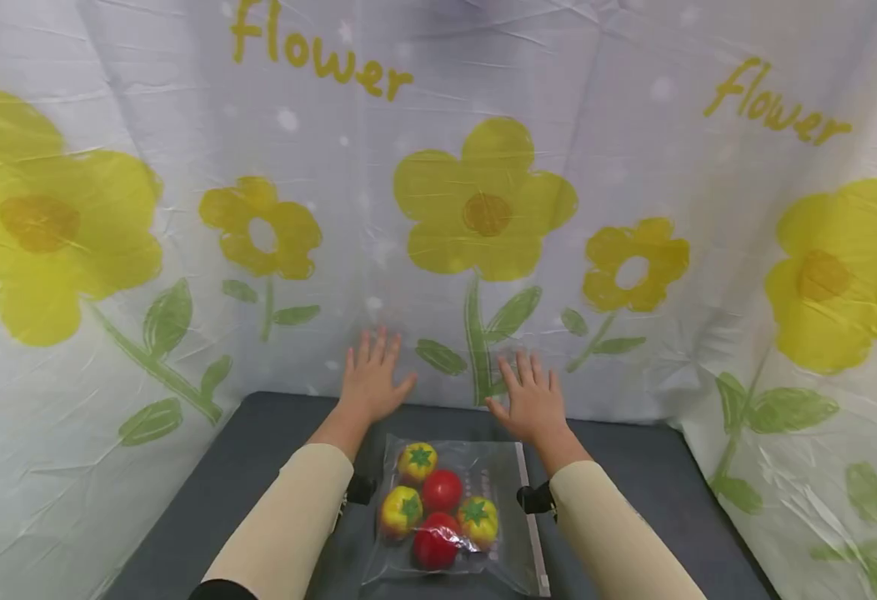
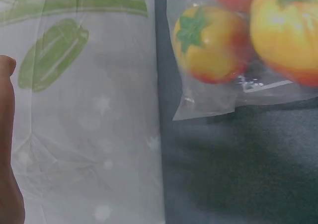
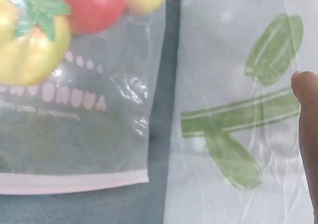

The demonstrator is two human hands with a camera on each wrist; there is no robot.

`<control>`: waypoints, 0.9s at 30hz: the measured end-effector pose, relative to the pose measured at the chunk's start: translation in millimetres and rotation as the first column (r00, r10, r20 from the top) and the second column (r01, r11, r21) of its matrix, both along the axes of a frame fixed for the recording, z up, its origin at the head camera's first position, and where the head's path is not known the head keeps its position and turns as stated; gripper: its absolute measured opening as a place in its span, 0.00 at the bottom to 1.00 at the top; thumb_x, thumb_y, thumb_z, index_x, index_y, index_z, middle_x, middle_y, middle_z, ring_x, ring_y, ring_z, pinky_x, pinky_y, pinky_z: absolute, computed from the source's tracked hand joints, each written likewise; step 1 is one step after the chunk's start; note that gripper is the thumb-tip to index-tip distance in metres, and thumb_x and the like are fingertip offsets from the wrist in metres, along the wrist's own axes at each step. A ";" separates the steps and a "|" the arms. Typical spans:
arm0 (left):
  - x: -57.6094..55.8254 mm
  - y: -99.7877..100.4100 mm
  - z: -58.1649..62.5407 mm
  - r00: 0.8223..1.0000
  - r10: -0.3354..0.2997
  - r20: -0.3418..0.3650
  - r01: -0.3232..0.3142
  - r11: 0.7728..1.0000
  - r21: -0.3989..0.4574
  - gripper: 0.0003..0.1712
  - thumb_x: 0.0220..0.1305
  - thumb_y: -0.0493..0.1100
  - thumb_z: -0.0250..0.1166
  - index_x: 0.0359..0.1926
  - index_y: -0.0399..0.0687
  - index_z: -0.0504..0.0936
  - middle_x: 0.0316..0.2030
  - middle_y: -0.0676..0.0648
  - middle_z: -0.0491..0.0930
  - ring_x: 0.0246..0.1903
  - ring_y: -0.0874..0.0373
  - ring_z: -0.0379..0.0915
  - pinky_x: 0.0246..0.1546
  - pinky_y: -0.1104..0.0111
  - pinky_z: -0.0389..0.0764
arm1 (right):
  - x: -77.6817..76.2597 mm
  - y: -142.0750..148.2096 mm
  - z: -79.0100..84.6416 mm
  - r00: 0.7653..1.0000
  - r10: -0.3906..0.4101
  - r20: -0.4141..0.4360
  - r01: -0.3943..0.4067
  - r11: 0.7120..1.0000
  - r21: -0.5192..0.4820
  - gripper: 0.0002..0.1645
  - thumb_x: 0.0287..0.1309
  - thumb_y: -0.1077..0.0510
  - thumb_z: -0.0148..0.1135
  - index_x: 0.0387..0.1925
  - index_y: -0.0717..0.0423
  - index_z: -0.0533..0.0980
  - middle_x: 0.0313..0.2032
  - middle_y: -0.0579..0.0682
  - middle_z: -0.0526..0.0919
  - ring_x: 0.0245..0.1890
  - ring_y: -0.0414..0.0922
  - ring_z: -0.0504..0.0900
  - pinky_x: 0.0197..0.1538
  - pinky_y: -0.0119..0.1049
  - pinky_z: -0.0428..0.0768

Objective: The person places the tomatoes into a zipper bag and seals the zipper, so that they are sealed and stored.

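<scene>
Both hands are held out beyond a clear zip bag (image 1: 502,467), fingers straight and spread, with nothing in them. My left hand (image 1: 373,379) is up against the flowered curtain, past the bag's far left corner; only a sliver of its thumb (image 2: 6,110) shows in the left wrist view. My right hand (image 1: 534,400) is past the far right corner, its thumb (image 3: 309,105) at the edge of the right wrist view. Inside the bag lie red tomatoes (image 1: 442,490) and several yellow-and-red tomatoes (image 1: 478,521) with green leafy tops. The bag's pale zip edge (image 1: 532,521) runs along its right side.
A dark grey table (image 1: 258,467) carries the bag. White curtain (image 1: 363,250) printed with yellow flowers and green stems rises behind the table and along both sides. Black straps with wrist cameras (image 1: 534,499) sit on both forearms, near the bag's sides.
</scene>
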State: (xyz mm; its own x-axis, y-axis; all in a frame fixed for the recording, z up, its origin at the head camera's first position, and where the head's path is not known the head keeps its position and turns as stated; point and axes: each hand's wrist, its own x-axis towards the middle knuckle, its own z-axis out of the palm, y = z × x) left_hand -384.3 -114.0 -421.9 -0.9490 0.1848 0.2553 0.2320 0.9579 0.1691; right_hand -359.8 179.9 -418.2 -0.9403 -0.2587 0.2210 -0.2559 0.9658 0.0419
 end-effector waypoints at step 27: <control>71.8 12.9 -34.7 0.988 -0.128 -0.086 0.140 0.977 0.162 0.43 0.76 0.58 0.56 0.80 0.41 0.53 0.78 0.35 0.51 0.78 0.35 0.38 0.72 0.39 0.49 | 64.6 -3.0 -36.2 0.949 0.205 -0.239 -0.265 0.930 -0.255 0.37 0.68 0.43 0.65 0.69 0.60 0.70 0.62 0.59 0.77 0.63 0.59 0.75 0.63 0.60 0.71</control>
State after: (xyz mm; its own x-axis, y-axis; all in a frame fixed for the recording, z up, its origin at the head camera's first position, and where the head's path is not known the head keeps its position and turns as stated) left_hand -312.5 -101.0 -456.6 -0.8956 0.2577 0.3625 0.3744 0.8769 0.3015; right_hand -295.2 176.9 -454.4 -0.7865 -0.3658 0.4976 -0.4916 0.8585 -0.1459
